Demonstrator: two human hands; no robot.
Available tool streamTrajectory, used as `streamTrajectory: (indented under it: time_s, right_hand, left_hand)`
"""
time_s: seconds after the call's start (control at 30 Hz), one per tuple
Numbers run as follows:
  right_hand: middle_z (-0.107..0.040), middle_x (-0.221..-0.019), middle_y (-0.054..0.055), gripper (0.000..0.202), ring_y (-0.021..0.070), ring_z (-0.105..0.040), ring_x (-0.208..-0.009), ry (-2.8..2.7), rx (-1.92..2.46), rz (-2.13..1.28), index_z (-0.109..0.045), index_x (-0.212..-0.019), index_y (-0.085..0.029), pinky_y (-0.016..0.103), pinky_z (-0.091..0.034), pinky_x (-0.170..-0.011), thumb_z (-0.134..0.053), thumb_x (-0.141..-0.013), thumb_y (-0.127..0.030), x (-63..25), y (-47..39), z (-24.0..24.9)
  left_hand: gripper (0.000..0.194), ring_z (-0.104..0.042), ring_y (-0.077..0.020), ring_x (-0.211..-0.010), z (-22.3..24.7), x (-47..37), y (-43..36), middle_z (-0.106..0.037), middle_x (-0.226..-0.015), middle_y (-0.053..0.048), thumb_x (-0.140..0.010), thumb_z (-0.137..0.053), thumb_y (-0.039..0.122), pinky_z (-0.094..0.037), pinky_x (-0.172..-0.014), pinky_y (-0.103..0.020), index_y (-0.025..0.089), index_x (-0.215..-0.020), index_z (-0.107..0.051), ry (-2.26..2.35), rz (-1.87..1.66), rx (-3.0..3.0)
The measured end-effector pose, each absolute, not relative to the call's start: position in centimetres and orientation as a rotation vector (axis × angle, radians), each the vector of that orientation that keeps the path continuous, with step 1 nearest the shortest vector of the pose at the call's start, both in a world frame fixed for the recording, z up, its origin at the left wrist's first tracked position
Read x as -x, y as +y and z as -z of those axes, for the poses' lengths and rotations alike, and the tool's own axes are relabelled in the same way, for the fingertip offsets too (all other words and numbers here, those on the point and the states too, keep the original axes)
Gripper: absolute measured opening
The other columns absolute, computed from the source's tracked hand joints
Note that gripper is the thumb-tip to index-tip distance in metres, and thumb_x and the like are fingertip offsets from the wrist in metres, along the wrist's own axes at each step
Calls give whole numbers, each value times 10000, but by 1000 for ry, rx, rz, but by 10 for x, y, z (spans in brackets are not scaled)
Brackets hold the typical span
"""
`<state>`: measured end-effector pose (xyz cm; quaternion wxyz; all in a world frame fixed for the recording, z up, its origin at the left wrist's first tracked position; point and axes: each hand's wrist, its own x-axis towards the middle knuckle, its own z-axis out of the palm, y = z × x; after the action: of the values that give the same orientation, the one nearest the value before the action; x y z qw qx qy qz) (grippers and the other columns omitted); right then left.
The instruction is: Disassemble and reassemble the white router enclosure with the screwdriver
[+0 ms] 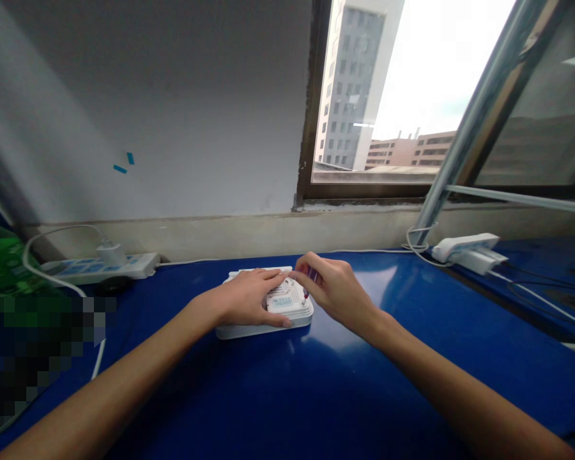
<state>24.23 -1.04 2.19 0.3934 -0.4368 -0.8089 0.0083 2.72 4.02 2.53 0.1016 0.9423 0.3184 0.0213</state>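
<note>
A white plastic device (292,312) with a perforated face and a printed label lies flat on the blue tabletop (354,396). Spread over its left part is my left hand (249,297), fingers stretched out and the thumb along the near edge. My right hand (333,284) is closed around a small screwdriver (306,292) with a dark reddish handle. The screwdriver stands nearly upright, its tip down at the device's right corner. Whether a screw sits under the tip is too small to tell. My left palm hides much of the device's left side.
A white power strip (141,263) with a plugged-in adapter lies at the back left, beside a green bag (2,262). Another power strip (469,246) with adapters and cables sits at the right. A metal pole (460,144) rises there before the window.
</note>
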Motion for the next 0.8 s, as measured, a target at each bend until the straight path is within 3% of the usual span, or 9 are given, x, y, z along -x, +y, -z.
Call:
streamTrajectory:
  time_s: [0.07, 0.17, 0.27, 0.4, 0.5, 0.6, 0.7, 0.8]
  right_hand:
    - [-682, -779, 9, 160, 146, -609, -646, -2085, 1077, -80, -617, -1092, -212, 258, -426, -621, -535, -1025, -331, -242, -10, -23]
    - [-729, -935, 40, 313, 171, -673, -781, -2190, 1017, -199, -510, -1351, -226, 270, -467, -686, -464, -1044, -272, -243, -13, -28]
    - [-728, -1065, 72, 412, 190, -685, -902, -2280, 984, -323, -396, -1455, -231, 289, -491, -749, -430, -1044, -235, -245, -18, -36]
    - [-724, -1053, 76, 308, 182, -674, -872, -2252, 1041, -253, -509, -1317, -208, 288, -481, -743, -444, -1016, -189, -247, -20, -40]
    - [-729, -902, 42, 134, 165, -653, -753, -2214, 1090, -107, -635, -1055, -195, 273, -449, -676, -584, -983, -296, -247, -18, -40]
    - [-709, -759, 8, 154, 144, -636, -671, -2215, 1097, -72, -661, -861, -192, 254, -420, -621, -662, -946, -320, -247, -17, -40]
    - [-732, -800, 12, 114, 144, -661, -702, -2279, 1053, -126, -694, -929, -190, 248, -435, -633, -614, -974, -258, -247, -20, -44]
    - [-754, -1059, 63, 250, 187, -697, -923, -2349, 988, -159, -647, -1223, -191, 282, -485, -768, -509, -1015, -210, -249, -25, -47]
  left_hand:
    - [837, -385, -358, -1445, -24, -27, 40, -366, -1625, -100, -822, -633, 719, -305, -1158, -459, 279, -1509, -444, 920, -93, -2791]
    - [856, -425, -373, -1396, -21, -26, 40, -379, -1620, -82, -820, -627, 723, -332, -1121, -485, 305, -1533, -405, 914, -141, -2819]
    - [848, -476, -390, -1306, -14, -25, 38, -442, -1581, -83, -807, -626, 739, -361, -1063, -525, 294, -1507, -453, 968, -246, -2866]
    - [859, -498, -386, -1249, -7, -25, 31, -489, -1543, -71, -796, -622, 758, -373, -1027, -526, 300, -1504, -458, 961, -321, -2893]
    - [810, -518, -373, -1236, -5, -27, 24, -516, -1521, -62, -795, -610, 776, -383, -1023, -513, 300, -1444, -525, 957, -339, -2889]
    - [758, -543, -370, -1237, -6, -29, 19, -560, -1477, -85, -813, -593, 772, -399, -1028, -507, 269, -1380, -583, 988, -366, -2892]
    - [696, -567, -352, -1250, -9, -31, 16, -591, -1436, -116, -846, -596, 726, -424, -1042, -471, 234, -1338, -613, 935, -369, -2921]
    - [694, -589, -341, -1241, -10, -31, 12, -618, -1396, -134, -858, -594, 716, -455, -1043, -445, 209, -1331, -620, 932, -388, -2959]
